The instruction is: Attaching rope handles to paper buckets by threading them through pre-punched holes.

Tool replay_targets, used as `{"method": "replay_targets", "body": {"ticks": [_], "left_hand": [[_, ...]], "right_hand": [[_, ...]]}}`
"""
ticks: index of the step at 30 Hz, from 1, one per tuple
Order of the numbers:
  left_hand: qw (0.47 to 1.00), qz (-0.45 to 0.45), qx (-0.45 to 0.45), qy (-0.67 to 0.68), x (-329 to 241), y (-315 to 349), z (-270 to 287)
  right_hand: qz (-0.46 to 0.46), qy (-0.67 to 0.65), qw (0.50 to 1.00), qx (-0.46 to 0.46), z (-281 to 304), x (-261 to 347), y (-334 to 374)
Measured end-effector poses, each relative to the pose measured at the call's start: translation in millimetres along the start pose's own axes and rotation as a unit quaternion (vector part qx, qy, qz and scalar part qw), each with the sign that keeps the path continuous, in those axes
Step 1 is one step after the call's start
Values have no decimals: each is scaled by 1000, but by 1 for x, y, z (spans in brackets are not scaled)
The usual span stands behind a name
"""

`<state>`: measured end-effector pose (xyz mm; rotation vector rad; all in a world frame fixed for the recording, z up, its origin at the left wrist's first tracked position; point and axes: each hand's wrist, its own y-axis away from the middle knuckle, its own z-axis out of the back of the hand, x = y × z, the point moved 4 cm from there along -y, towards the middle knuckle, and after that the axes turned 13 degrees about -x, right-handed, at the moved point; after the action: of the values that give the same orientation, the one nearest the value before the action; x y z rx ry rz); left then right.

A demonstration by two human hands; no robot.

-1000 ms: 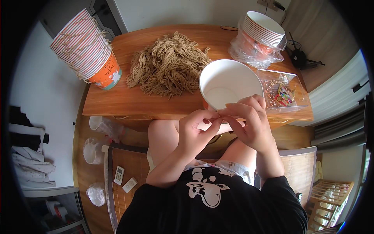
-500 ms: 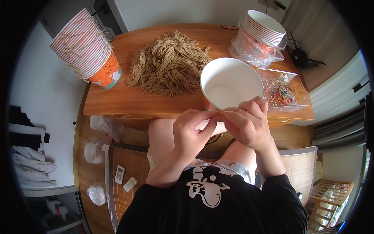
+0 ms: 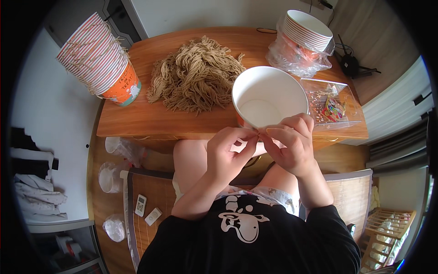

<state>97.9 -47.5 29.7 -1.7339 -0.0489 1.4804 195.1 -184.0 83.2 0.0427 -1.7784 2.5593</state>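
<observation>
A large paper bucket point(image 3: 251, 89), white inside, stands at the table's near edge with its mouth tilted toward me. At its near rim, the fingertips of my left hand point(image 3: 230, 153) and my right hand point(image 3: 292, 144) meet in a pinch. Whatever lies between them is too small and too covered to make out. Behind and left of the bucket is a heap of tan twine point(image 3: 196, 75). Farther left rises a tall leaning stack of striped orange paper buckets point(image 3: 93, 57) with twine handles.
More white-rimmed buckets point(image 3: 306, 39), nested in clear plastic, stand at the back right. Beside the bucket sits a clear shallow box point(image 3: 319, 81) holding small bits and a colourful packet point(image 3: 334, 109). Behind it is a black router point(image 3: 350, 65). Two remotes point(image 3: 140, 205) lie on the seat.
My fingertips stay together at the bucket's near rim, with only slight shifts of the fingers. The whole view has moved a little; nothing else has visibly changed.
</observation>
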Motion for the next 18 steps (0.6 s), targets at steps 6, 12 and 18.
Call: {"method": "replay_targets", "body": {"ticks": [6, 12, 18], "left_hand": [[996, 44, 17, 78, 6, 2, -3], [998, 19, 30, 53, 1, -4, -2], [999, -11, 31, 18, -6, -6, -1]], "right_hand": [[-35, -40, 999, 1, 2, -3, 5], [2, -8, 1000, 7, 4, -2, 6], [43, 17, 999, -13, 5, 0, 5]]}}
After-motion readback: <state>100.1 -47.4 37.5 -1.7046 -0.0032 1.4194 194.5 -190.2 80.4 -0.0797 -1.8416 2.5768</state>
